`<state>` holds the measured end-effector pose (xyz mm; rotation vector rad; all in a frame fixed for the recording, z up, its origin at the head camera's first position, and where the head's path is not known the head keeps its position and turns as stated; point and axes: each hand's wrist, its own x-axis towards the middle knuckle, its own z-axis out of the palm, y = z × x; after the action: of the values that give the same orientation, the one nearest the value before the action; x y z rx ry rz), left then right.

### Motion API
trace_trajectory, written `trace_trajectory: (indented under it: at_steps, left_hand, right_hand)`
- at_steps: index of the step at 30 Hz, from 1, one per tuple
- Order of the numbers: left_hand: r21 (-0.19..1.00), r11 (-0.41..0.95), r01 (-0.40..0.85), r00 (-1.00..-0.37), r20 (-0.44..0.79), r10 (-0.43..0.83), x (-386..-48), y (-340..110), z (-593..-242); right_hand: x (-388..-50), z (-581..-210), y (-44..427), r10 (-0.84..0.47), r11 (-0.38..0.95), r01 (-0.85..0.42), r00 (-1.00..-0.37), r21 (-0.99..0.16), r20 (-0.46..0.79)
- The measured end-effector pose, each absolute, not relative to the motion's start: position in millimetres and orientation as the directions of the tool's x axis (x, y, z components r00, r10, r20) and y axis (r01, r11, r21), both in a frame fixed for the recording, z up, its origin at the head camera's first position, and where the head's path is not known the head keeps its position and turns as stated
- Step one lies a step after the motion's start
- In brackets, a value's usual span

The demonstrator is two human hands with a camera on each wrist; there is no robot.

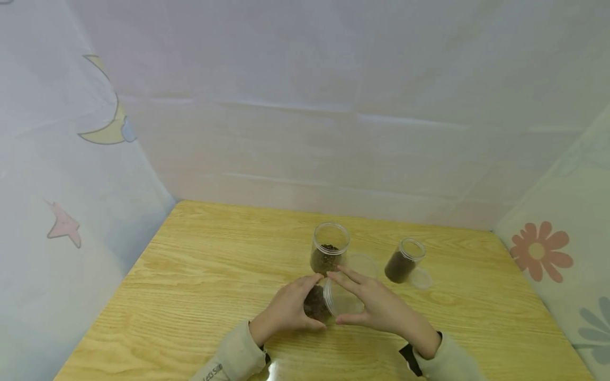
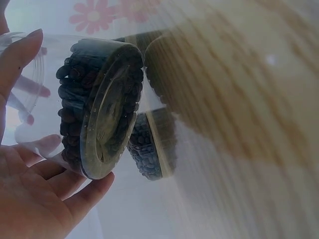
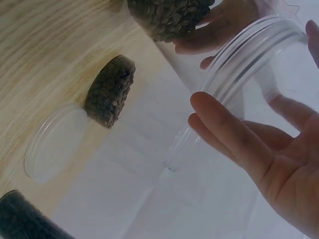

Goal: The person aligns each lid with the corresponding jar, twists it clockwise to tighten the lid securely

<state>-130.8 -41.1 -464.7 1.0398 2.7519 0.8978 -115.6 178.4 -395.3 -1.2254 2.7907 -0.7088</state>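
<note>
Both hands hold a clear, ridged-neck jar point(image 1: 316, 302), tilted on its side above the table, dark beans gathered at its base. My left hand point(image 1: 289, 305) curls round the bean-filled end, thumb and fingers on opposite sides. In the left wrist view, the jar's base point(image 2: 107, 114) faces the camera. My right hand point(image 1: 376, 302) spans the neck end, fingers at the far side and thumb at the near side. The right wrist view shows right fingers point(image 3: 229, 134) beside the ridged neck point(image 3: 251, 52). Whether a lid covers this end, I cannot tell.
Behind the hands stands a wide, lidless jar point(image 1: 328, 258) of dark beans, with a translucent lid point(image 1: 361, 263) beside it. Farther right are a narrower lidless jar point(image 1: 401, 264) with dark contents and a small lid point(image 1: 421, 279). Printed cloth surrounds the wooden table point(image 1: 214, 264).
</note>
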Motion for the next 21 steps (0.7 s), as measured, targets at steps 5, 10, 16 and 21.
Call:
trace_trajectory:
  at_steps: [5, 10, 16, 21]
  left_hand:
    - [0.560, 0.598, 0.573, -0.774, 0.132, 0.619, -130.6, -41.2, -464.5]
    - [0.564, 0.606, 0.561, -0.781, 0.119, 0.613, -130.0, -41.5, -463.8]
    - [0.563, 0.608, 0.560, -0.783, 0.120, 0.610, -129.9, -41.7, -464.1]
    - [0.560, 0.605, 0.566, -0.780, 0.124, 0.614, -129.9, -42.0, -463.3]
  right_hand:
    - [-112.5, -394.8, 173.4, -0.643, 0.638, -0.632, -0.752, -0.440, 0.149]
    - [-109.9, -393.9, 170.6, -0.608, 0.661, -0.586, -0.784, -0.469, 0.124]
    - [-106.5, -391.2, 169.8, -0.578, 0.692, -0.555, -0.809, -0.462, 0.107]
    - [-105.8, -388.2, 173.9, -0.608, 0.669, -0.635, -0.766, -0.385, 0.206]
